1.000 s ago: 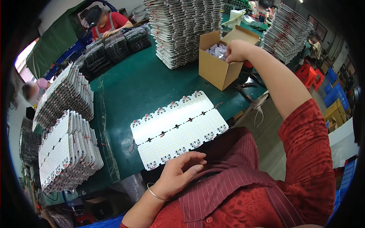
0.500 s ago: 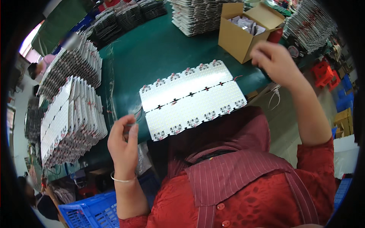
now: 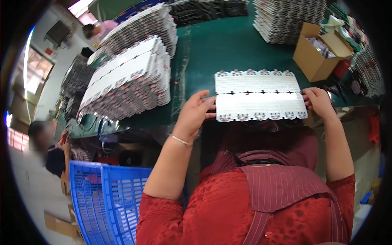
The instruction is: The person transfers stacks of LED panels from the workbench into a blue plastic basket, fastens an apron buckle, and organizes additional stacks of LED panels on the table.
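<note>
A white rectangular panel [image 3: 261,96] of small printed cards, scalloped along its long edges and split by a middle seam, lies on the green table [image 3: 220,49] at its near edge. My left hand [image 3: 194,116] grips the panel's left end, fingers on top. My right hand [image 3: 320,102] pinches the panel's right end. Both forearms wear red sleeves and a thin bracelet sits on the left wrist.
Tall stacks of the same white panels [image 3: 126,81] stand at the left and another stack [image 3: 281,18] at the back. An open cardboard box [image 3: 316,59] holding small packets sits at the right. A blue plastic crate [image 3: 108,196] is on the floor at lower left. Other people [image 3: 98,28] work nearby.
My left hand came up from my lap to the panel's left end. My right hand left the cardboard box and came down to the panel's right end. The view swung left.
</note>
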`<action>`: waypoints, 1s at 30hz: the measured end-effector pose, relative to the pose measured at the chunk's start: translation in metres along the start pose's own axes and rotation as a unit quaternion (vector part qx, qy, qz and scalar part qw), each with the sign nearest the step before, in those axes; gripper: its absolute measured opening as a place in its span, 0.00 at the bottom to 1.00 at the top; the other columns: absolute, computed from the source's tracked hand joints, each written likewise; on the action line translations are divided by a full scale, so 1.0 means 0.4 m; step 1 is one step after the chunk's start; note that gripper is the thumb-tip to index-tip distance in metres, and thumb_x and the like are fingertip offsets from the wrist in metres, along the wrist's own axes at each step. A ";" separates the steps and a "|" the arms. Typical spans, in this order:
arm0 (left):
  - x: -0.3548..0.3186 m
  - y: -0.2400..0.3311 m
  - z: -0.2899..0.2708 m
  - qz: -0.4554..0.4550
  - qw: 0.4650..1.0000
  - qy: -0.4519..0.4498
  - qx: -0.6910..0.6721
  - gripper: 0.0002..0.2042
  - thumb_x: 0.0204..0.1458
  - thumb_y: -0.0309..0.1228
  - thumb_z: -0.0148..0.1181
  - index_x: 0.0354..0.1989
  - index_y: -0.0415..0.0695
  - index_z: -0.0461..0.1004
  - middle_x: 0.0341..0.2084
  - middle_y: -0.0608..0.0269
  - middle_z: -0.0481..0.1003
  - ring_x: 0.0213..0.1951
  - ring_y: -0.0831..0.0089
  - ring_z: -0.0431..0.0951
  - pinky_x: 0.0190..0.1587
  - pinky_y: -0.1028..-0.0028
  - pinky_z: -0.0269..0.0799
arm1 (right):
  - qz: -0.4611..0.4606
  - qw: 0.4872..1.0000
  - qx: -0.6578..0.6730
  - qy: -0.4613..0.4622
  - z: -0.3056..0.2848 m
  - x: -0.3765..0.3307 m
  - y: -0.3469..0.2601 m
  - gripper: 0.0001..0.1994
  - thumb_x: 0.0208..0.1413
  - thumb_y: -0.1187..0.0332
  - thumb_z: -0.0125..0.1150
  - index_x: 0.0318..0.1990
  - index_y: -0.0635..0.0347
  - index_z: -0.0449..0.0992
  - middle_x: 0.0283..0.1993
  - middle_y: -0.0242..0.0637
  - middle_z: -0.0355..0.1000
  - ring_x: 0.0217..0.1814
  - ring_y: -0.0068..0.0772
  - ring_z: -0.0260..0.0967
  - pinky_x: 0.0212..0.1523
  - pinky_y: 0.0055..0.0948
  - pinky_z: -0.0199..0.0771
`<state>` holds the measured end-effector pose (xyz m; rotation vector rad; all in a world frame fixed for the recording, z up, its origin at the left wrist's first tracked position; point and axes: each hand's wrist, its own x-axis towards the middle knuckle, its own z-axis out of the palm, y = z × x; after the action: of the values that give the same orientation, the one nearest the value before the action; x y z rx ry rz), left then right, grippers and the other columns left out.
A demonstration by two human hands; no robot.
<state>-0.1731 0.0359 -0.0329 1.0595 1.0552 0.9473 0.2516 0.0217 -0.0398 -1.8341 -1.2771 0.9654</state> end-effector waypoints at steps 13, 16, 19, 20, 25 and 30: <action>-0.101 0.020 0.039 -0.025 0.998 0.006 -0.063 0.16 0.60 0.27 0.51 0.55 0.34 0.69 0.43 0.58 0.76 0.39 0.74 0.78 0.44 0.73 0.75 | -0.030 0.997 -0.035 -0.060 0.002 0.009 -0.028 0.10 0.57 0.63 0.58 0.34 0.62 0.77 0.25 0.28 0.71 0.23 0.17 0.64 0.24 0.19 0.65; -0.134 0.045 0.046 0.010 0.996 0.049 -0.074 0.16 0.60 0.27 0.51 0.55 0.34 0.68 0.43 0.59 0.76 0.40 0.74 0.79 0.43 0.73 0.76 | -0.023 0.993 -0.014 -0.115 -0.002 0.008 -0.028 0.09 0.57 0.64 0.58 0.32 0.61 0.76 0.24 0.27 0.70 0.22 0.16 0.64 0.23 0.18 0.65; -0.188 0.129 0.073 0.036 0.997 0.060 -0.043 0.15 0.59 0.26 0.51 0.54 0.35 0.69 0.44 0.59 0.77 0.40 0.74 0.79 0.43 0.73 0.77 | -0.033 0.977 0.121 -0.173 -0.022 0.026 -0.009 0.07 0.57 0.64 0.59 0.34 0.57 0.75 0.25 0.23 0.68 0.23 0.13 0.63 0.24 0.14 0.64; -0.207 0.157 0.078 0.050 0.996 0.063 -0.030 0.15 0.59 0.25 0.52 0.54 0.35 0.70 0.43 0.59 0.77 0.40 0.73 0.79 0.43 0.73 0.77 | -0.027 0.970 0.160 -0.180 -0.024 0.022 -0.019 0.06 0.58 0.65 0.58 0.33 0.55 0.74 0.25 0.21 0.67 0.24 0.10 0.62 0.24 0.12 0.62; -0.281 0.323 0.053 0.117 0.986 0.109 0.054 0.15 0.58 0.23 0.52 0.52 0.31 0.69 0.43 0.54 0.77 0.41 0.68 0.80 0.45 0.70 0.78 | -0.107 0.928 0.254 -0.253 -0.011 0.033 -0.136 0.07 0.61 0.62 0.56 0.34 0.53 0.71 0.24 0.17 0.65 0.22 0.06 0.57 0.22 0.09 0.58; -0.323 0.493 -0.043 0.165 0.955 0.181 0.168 0.14 0.58 0.21 0.51 0.51 0.29 0.70 0.41 0.49 0.77 0.41 0.67 0.80 0.46 0.72 0.78 | -0.181 0.873 0.308 -0.331 0.038 0.050 -0.310 0.08 0.62 0.62 0.55 0.38 0.57 0.72 0.26 0.18 0.66 0.22 0.06 0.58 0.22 0.09 0.59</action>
<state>-0.2386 -0.0388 0.1814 1.4080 1.4039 1.2951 0.1888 0.0767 0.0551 -0.7470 -1.3941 1.6209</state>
